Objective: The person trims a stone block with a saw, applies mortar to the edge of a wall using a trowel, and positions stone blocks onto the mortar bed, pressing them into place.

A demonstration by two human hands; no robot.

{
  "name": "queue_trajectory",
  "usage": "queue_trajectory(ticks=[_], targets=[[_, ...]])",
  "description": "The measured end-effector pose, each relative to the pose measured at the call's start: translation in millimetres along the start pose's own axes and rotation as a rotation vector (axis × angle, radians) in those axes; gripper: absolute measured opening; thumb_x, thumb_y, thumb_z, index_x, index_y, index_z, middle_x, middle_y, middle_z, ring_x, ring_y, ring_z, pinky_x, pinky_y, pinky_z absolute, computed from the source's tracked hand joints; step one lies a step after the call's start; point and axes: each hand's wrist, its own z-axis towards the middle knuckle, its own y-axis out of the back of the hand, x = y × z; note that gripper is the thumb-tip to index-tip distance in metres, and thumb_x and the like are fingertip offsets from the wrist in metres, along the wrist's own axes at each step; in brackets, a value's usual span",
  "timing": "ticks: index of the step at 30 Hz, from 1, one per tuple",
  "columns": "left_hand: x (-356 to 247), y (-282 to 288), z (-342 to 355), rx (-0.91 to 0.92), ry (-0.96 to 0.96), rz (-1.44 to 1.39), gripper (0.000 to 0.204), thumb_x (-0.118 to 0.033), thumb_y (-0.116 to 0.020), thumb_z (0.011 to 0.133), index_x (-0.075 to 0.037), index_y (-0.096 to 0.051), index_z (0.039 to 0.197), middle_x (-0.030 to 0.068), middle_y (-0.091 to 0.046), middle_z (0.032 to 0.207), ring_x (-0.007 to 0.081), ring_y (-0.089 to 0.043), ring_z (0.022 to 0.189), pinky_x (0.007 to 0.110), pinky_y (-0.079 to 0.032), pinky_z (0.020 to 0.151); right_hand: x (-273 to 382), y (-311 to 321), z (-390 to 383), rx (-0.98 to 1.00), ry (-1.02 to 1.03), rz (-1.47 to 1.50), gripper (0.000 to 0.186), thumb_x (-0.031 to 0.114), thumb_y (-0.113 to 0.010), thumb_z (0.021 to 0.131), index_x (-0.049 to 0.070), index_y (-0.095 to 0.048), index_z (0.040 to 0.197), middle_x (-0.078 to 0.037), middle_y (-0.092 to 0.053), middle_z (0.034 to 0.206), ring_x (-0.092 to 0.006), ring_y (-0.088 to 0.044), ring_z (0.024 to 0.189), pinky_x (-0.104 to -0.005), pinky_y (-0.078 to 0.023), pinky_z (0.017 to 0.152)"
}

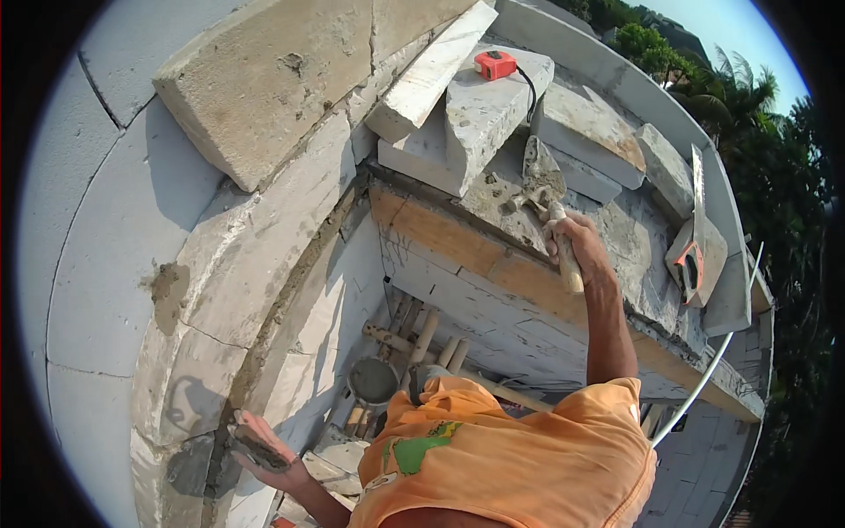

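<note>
My right hand (pixel 576 239) is wrapped round the pale handle of a trowel (pixel 540 169). Mortar coats the blade, which rests low over the slab on top of the wall. At lower left, beside the block wall, my left hand (pixel 271 466) holds a dark grey, mortar-covered piece (pixel 257 447); its exact kind is unclear. That hand is close to the mortar joint (pixel 268 339) running along the wall's edge. A wet mortar patch (pixel 169 295) marks the wall's face. Mortar crumbs (pixel 493 189) lie around the trowel blade.
A large block (pixel 264 84) sits atop the wall at upper left. On the ledge are a red tape measure (pixel 495 64), cut block pieces (pixel 588 132) and a handsaw (pixel 695 229). Below are a bucket (pixel 373 380) and wooden poles (pixel 422 339). A white pipe (pixel 711 365) slants at right.
</note>
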Motion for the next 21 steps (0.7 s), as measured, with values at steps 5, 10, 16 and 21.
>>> queue_trajectory(ticks=[5, 10, 16, 21], targets=[[28.0, -18.8, 0.1, -0.022, 0.148, -0.045, 0.062, -0.039, -0.036, 0.108, -0.002, -0.023, 0.156, 0.0184, -0.013, 0.165, 0.0309, -0.012, 0.153, 0.043, -0.008, 0.127, -15.9, 30.1, 69.3, 0.062, -0.193, -0.152, 0.017, 0.012, -0.056, 0.086, -0.003, -0.063, 0.09, -0.008, -0.059, 0.069, -0.015, -0.055, 0.052, -0.029, -0.047, 0.046], [47.7, -64.3, -10.2, -0.042, 0.118, 0.076, 0.062, -0.046, -0.036, 0.107, -0.004, -0.032, 0.152, 0.0201, -0.034, 0.157, 0.0344, -0.033, 0.145, 0.045, -0.021, 0.124, -11.7, 28.4, 122.0, 0.099, -0.336, 0.01, 0.021, 0.013, -0.05, 0.089, -0.004, -0.063, 0.09, -0.009, -0.059, 0.069, -0.0174, -0.054, 0.051, -0.0305, -0.049, 0.048], [64.2, -130.4, -18.1, 0.048, 0.13, 0.231, 0.068, -0.054, -0.036, 0.105, -0.004, -0.034, 0.151, 0.0207, -0.041, 0.152, 0.0354, -0.041, 0.14, 0.046, -0.028, 0.121, 3.2, 42.0, 164.1, 0.241, -0.192, -0.568, 0.024, 0.018, -0.058, 0.089, -0.005, -0.063, 0.088, -0.013, -0.064, 0.073, -0.0215, -0.064, 0.056, -0.0338, -0.052, 0.048], [78.7, -178.0, -20.1, 0.119, 0.07, 0.218, 0.072, -0.054, -0.036, 0.104, 0.001, -0.029, 0.151, 0.0263, -0.04, 0.149, 0.0382, -0.041, 0.139, 0.048, -0.026, 0.122, 11.3, 19.1, 143.8, 0.117, 0.104, -1.075, 0.021, 0.017, -0.061, 0.088, -0.004, -0.062, 0.087, -0.016, -0.064, 0.07, -0.0284, -0.063, 0.054, -0.04, -0.05, 0.05]])
